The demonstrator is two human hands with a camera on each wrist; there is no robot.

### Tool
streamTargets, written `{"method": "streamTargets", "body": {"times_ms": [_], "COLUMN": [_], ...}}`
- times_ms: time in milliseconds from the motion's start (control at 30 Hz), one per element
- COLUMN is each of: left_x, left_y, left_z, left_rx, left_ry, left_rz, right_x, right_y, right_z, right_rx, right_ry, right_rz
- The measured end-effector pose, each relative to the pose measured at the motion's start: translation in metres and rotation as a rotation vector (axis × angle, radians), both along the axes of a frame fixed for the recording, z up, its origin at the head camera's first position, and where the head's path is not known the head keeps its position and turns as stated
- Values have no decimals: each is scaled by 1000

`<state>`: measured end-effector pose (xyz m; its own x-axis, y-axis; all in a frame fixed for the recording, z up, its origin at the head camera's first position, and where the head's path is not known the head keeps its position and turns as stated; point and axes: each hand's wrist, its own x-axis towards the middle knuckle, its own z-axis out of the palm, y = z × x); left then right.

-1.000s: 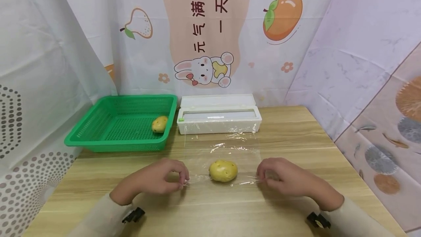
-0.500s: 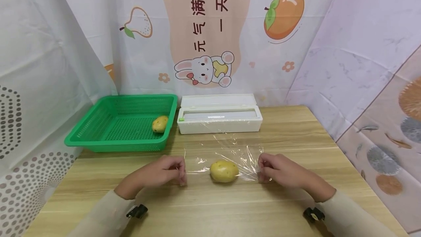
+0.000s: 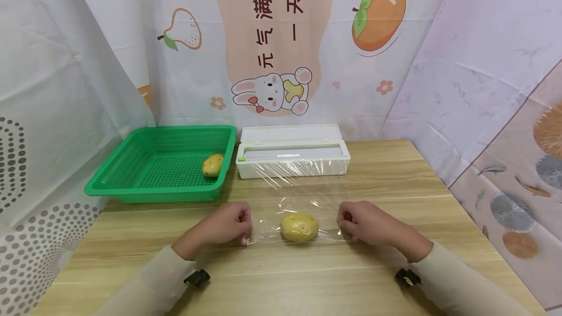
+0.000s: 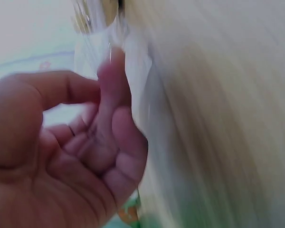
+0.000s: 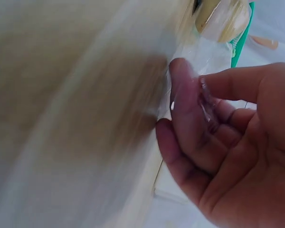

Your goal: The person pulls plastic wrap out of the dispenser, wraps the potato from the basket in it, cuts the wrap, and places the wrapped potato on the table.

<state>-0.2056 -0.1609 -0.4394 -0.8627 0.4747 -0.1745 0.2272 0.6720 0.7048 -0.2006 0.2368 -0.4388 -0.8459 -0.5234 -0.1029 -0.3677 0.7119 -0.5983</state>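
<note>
A smooth yellow oval potato (image 3: 299, 227) lies on the light wood-grain table (image 3: 281, 277), low in the centre of the head view, between the two hands and touching neither. The left hand (image 3: 228, 223), at lower centre-left, and the right hand (image 3: 364, 222), at lower centre-right, stand well apart, thumbs and forefingers each pinching an edge of clear, glinting plastic film (image 3: 313, 203). The film stretches back to a long white box (image 3: 287, 157) with a raised lid, near the middle of the frame.

Being transparent, the film shows mainly by its glints; shiny streaks cross the potato in the right wrist view, but whether it touches the potato is hard to tell. Both wrist views blur the table, and the potato is cut off at their top edges.

The bottom of the head view crops the beige sleeves (image 3: 147, 282). At centre-left, a green perforated plastic basket (image 3: 153, 194) contains a second yellow potato (image 3: 212, 165), by its right wall.
</note>
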Motion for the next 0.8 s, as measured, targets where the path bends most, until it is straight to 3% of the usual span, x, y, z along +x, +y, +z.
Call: {"method": "streamTargets", "body": {"times_ms": [133,367,600,800], "left_x": [-1,-1,-4,-11], "left_y": [11,25,27,21], "left_z": [-1,2,7,5], "left_rx": [-95,-298,-287,-226], "left_ry": [46,192,154,81], "left_rz": [30,47,99,121], "right_x": [0,2,-2,-10], "right_y": [-6,-14,-11,-2], "right_z": [2,2,0,-5], "right_rx": [78,203,219,193], "right_ry": [33,150,122,83], "right_rz": [-43,-84,-175,-146]}}
